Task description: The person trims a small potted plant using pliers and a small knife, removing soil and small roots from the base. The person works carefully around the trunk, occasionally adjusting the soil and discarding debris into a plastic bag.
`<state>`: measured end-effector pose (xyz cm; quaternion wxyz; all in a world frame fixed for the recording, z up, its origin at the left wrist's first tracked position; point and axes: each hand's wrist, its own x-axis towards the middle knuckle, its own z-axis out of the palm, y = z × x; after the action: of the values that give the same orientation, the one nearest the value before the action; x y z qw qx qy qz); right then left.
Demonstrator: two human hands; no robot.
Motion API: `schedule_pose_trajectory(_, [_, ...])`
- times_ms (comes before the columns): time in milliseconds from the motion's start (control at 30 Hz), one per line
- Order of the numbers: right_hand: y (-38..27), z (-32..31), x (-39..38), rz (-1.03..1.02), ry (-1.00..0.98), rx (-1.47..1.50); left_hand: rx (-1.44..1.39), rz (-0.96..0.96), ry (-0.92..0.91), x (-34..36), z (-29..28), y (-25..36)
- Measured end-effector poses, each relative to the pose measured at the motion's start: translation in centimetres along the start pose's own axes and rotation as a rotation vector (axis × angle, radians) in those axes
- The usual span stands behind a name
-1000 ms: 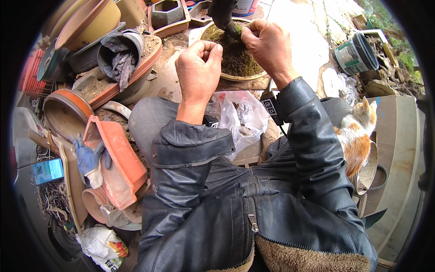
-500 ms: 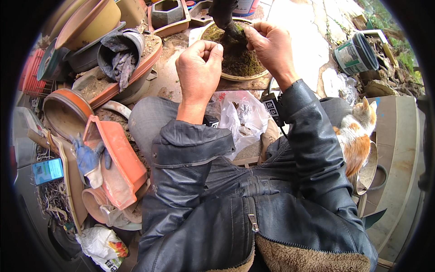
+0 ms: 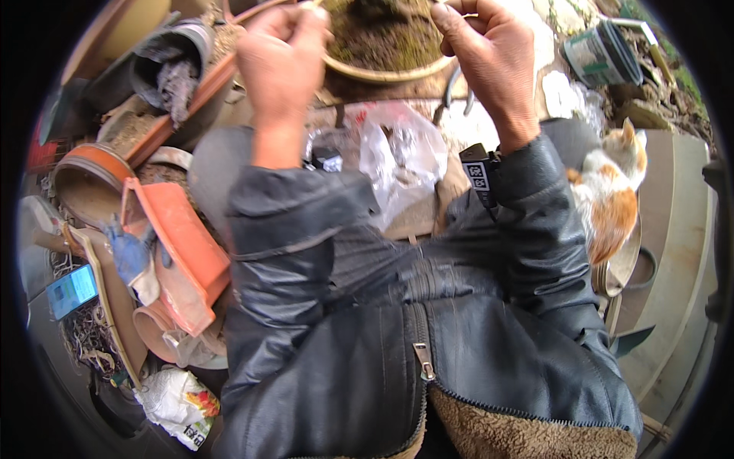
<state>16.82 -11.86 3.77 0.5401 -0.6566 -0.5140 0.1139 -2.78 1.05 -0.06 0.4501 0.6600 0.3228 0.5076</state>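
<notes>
My left hand (image 3: 281, 61) is raised at the left side of a round pot, its thumb and fingers pinched together and blurred by motion. On the pot's other side, my right hand (image 3: 493, 65) is also closed in a pinch. Whatever the fingertips hold, if anything, is too small to make out. Between the hands the cream-rimmed pot (image 3: 390, 76) holds dark soil with green moss (image 3: 359, 46); the upper edge of the picture cuts it off. A tool with curved handles (image 3: 449, 90), perhaps pliers, lies below my right hand.
A clear plastic bag (image 3: 401, 149) lies between my knees. To the left are an orange planter (image 3: 183, 252), a blue glove (image 3: 128, 256), a phone (image 3: 73, 292) and stacked pots. An orange-and-white cat (image 3: 612, 206) sits at my right, below a green bucket (image 3: 600, 55).
My hands have moved apart, left hand leftward and right hand rightward. The whole view has shifted, so the pot sits higher in the picture and the dark trunk above it has left view.
</notes>
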Motion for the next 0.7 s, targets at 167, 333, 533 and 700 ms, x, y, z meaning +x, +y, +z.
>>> schedule_pose_trajectory(167, [0.9,-2.5,-4.6,0.196,-0.535,-0.341,-0.04,-0.074,-0.169,2.3,-7.2,0.4])
schedule_pose_trajectory(333, [4.5,1.3,-8.1,0.3,-0.883,-0.784,0.021,-0.153,0.096,2.8,-10.7,-1.2])
schedule_pose_trajectory(533, [10.9,7.4,-11.9,0.492,-1.23,-0.717,0.295,-0.416,-0.727,-0.4,-6.2,2.4])
schedule_pose_trajectory(700, [16.7,12.5,-18.3,0.376,-1.2,-0.325,0.595,0.289,-1.062,-7.6,-0.7,1.9])
